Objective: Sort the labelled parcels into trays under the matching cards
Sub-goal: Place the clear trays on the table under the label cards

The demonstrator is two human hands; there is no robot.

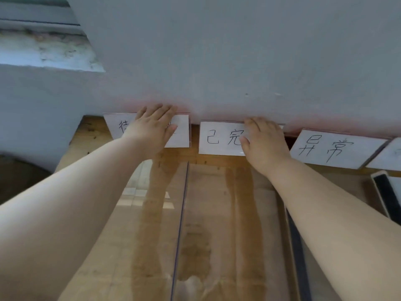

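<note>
At mid-frame the left hand (152,127) is lying flat, fingers spread, on the left card (181,135). The right hand (264,142) is pressing flat on the middle card (219,140), probably seating both against the wall (217,61). Clear trays (182,213) are sitting below them on the table (91,135), and no parcels are showing.

We're over a light brown wooden table (93,144), and on it sits one clear plastic tray (152,203) with a second clear tray (227,213) just beside it. Along the back edge runs a row of white handwritten cards: the left card (182,135), the middle card (217,140), the right card (334,148) and a fourth, cut-off card (388,157). A flat black-and-white strip (385,192) lies at the far right.
</note>
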